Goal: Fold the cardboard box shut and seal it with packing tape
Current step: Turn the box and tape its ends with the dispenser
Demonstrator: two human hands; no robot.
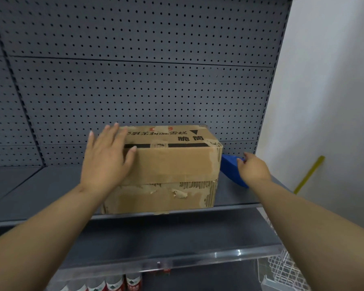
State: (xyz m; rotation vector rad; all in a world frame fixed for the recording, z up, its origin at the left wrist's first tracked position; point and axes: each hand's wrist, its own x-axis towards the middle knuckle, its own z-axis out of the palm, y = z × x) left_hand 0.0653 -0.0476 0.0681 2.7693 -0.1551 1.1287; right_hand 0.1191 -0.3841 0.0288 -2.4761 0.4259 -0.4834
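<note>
- Head view: a worn cardboard box (pixel 166 171) sat at the front edge of a grey shelf (pixel 40 192), backed by a perforated panel (pixel 135 70). Its top flaps were folded down and nearly met along a dark seam, apparently so that tape could be run across them.
- The left hand (pixel 105 158) lay flat and fully open on the box's near left top corner, fingers spread over the flap; it gripped nothing and seemed to be pressing the flap down to steady the box.
- The right hand (pixel 253 168) reached just right of the box towards a blue object (pixel 231 169), possibly a tape dispenser. Its fingers were loosely curled and touched the object's upper edge, but no firm grip was visible.
</note>
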